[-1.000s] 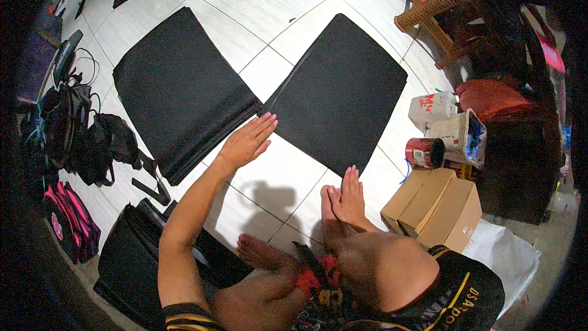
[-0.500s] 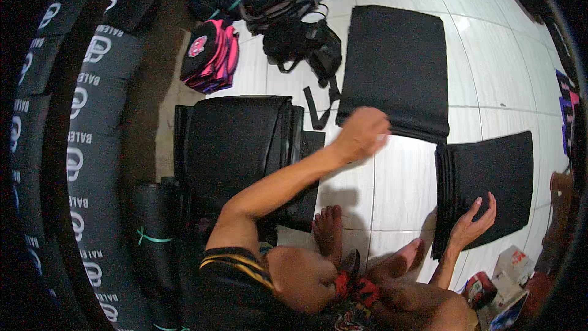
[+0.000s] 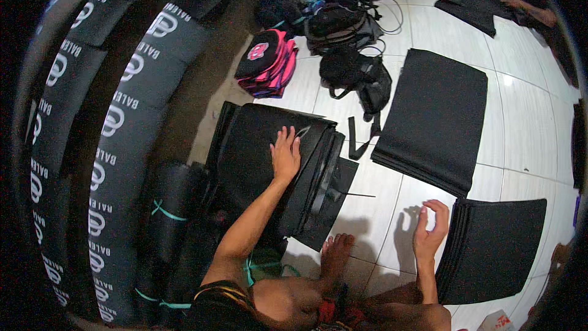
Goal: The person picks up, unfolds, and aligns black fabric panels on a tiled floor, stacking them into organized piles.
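My left hand (image 3: 285, 156) lies with spread fingers on top of the left pile of black sheets (image 3: 257, 132), whose surface looks smooth and somewhat shiny. Raised over the floor is my right hand (image 3: 430, 230), its fingers curved and apart with nothing in them, just left of a stack of black folded pieces (image 3: 499, 245). Beyond it, a neat stack of flat black pieces (image 3: 435, 116) rests on the tiles. A thin dark strip (image 3: 358, 195) sticks out from the left pile's right side.
Black bags (image 3: 343, 24) with straps and a pink-and-black stack of pouches (image 3: 266, 64) sit at the far left. Printed dark rolls (image 3: 113, 122) line the left side, near a black roll (image 3: 174, 199) tied with green string. Another person's hand (image 3: 520, 6) touches black material (image 3: 474, 9) at the far right.
My left hand has moved from the near edge of the middle stack onto the left pile. My right hand has left the right stack and moved left. The view has turned.
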`<act>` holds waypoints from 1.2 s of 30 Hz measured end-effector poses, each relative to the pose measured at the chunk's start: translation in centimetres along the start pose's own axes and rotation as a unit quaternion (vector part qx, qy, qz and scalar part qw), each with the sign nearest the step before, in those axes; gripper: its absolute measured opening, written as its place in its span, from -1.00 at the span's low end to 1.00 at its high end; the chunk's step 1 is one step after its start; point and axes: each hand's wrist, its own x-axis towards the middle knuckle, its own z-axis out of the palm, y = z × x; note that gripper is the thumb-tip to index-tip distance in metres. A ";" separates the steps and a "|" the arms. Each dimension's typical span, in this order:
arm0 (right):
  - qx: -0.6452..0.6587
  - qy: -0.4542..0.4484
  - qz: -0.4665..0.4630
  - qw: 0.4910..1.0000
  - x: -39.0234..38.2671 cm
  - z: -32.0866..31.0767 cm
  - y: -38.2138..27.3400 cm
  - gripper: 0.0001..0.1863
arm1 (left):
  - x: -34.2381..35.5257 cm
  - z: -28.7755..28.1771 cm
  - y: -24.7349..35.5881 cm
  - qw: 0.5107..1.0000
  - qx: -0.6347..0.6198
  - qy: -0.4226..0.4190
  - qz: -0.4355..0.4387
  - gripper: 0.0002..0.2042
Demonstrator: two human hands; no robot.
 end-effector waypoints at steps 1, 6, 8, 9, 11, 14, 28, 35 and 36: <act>0.005 -0.031 -0.032 0.999 1.1 0.9 -0.8 -0.87 | 0.3 0.0 0.0 1.000 -0.012 0.015 -0.004 -0.51; 0.034 -0.121 -0.117 0.985 5.9 3.5 -6.1 -0.87 | 1.8 -5.6 1.8 0.988 -0.086 0.129 0.010 -0.67; 0.024 -0.165 -0.174 0.971 7.6 4.5 -8.1 -0.85 | 2.3 -10.0 3.0 0.979 -0.001 0.183 0.095 -0.76; 0.034 -0.172 -0.179 0.968 7.9 5.4 -9.1 -0.85 | 2.4 -11.6 2.0 0.970 0.014 0.216 0.114 -0.78; 0.110 -0.261 -0.152 0.947 8.3 7.2 -10.4 -0.83 | 2.8 -15.4 5.4 0.971 0.007 0.227 0.074 -0.79; 0.208 -0.348 -0.079 0.911 7.6 10.0 -11.8 -0.68 | 1.4 -18.9 11.8 0.961 -0.054 0.250 0.106 -0.81; 0.700 -0.204 0.085 0.679 8.2 3.7 -2.3 0.17 | -7.5 -9.8 25.6 0.813 -0.242 -0.064 0.525 -0.38; 0.467 -0.220 0.053 0.855 6.4 -3.7 -8.0 0.09 | -2.6 -8.3 25.3 0.916 -0.327 0.130 0.194 -0.32; 0.424 -0.234 0.029 0.875 6.5 -4.2 -9.5 0.07 | -2.8 -6.2 25.4 0.912 -0.353 0.080 0.193 -0.30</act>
